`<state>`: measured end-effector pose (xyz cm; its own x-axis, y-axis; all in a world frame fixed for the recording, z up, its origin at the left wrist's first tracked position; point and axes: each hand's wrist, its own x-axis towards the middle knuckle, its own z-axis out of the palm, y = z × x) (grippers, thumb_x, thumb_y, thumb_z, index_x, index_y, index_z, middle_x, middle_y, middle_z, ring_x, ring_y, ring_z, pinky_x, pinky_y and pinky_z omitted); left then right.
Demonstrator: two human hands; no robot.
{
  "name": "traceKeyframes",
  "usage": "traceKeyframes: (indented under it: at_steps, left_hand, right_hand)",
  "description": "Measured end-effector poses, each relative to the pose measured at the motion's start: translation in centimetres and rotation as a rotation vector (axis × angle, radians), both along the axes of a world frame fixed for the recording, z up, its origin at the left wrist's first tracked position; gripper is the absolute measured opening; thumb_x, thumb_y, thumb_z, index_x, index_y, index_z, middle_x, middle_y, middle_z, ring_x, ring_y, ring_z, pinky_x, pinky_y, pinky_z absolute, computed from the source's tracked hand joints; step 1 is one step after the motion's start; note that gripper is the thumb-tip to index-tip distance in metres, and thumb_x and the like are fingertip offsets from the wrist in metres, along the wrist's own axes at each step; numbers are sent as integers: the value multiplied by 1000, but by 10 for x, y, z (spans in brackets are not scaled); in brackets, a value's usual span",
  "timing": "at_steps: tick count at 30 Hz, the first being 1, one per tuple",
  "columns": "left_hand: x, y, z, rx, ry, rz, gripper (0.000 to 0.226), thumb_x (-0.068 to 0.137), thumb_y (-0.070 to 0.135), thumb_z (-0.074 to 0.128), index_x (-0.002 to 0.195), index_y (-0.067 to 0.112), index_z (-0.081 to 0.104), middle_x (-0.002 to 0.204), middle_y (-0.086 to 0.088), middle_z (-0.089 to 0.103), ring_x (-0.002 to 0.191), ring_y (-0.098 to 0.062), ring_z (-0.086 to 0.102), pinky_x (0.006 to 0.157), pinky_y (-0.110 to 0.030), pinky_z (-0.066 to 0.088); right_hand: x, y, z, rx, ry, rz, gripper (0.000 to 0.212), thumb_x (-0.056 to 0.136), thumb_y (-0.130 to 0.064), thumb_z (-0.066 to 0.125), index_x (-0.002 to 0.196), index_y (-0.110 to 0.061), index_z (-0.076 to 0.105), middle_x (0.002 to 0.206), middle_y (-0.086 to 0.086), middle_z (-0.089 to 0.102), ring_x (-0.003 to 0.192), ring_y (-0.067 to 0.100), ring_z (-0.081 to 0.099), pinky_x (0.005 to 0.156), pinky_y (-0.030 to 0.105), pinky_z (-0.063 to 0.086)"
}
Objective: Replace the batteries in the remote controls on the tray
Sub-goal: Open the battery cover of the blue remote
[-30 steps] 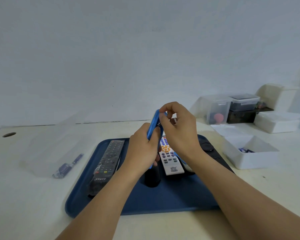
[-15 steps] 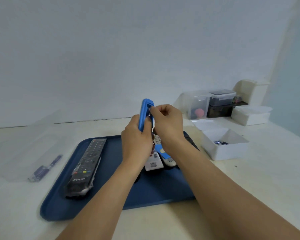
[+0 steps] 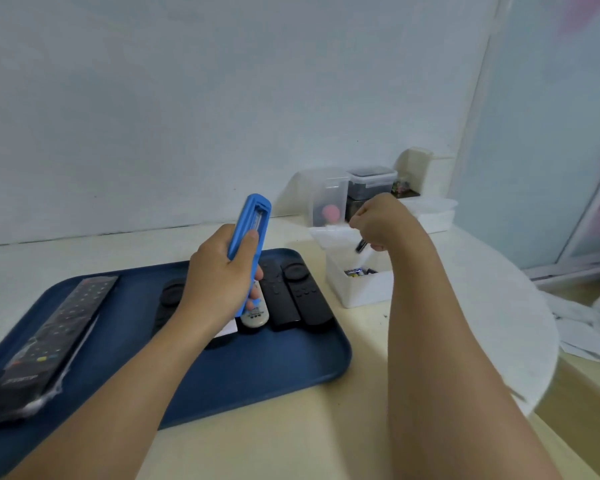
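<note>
My left hand [image 3: 219,278] grips a blue-sleeved remote [image 3: 252,233] upright above the dark blue tray [image 3: 257,368], its open battery bay facing me. My right hand [image 3: 378,220] is closed around a small dark battery [image 3: 361,244] directly over the open white box [image 3: 361,289], which holds several batteries. On the tray lie a long black remote in plastic wrap [image 3: 52,337] at the left, a white remote [image 3: 255,311] partly hidden by my left hand, and two black remotes [image 3: 298,296] at the right.
Clear and white lidded containers [image 3: 371,192] stand against the back wall behind the box. A white round surface [image 3: 499,306] and papers lie to the right. The table's front edge runs near my forearms.
My right hand has left the blue remote and moved right to above the white box, holding a battery. The left hand keeps the remote upright. The view has swung to the right.
</note>
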<state>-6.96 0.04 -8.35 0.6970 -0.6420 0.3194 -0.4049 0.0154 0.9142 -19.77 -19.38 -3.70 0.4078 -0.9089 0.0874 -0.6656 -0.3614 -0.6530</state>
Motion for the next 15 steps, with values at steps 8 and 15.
traceKeyframes:
  at_steps: [8, 15]
  left_hand:
    - [-1, 8, 5, -36, 2, 7, 24, 105, 34, 50, 97, 13, 60, 73, -17, 63, 47, -17, 55, 42, -30, 52]
    - [40, 62, 33, -177, 142, 174, 17, 93, 29, 72, 85, 14, 66, 67, -3, 61, 48, -13, 56, 46, -27, 51]
  right_hand:
    - [12, 5, -2, -184, -174, 4, 20, 90, -16, 59, 91, -1, 71, 88, 15, 74, 87, 30, 69, 78, 39, 58]
    - [68, 126, 9, 11, -628, 576, 12, 92, -18, 67, 86, -8, 72, 76, 10, 73, 65, 16, 68, 64, 34, 59]
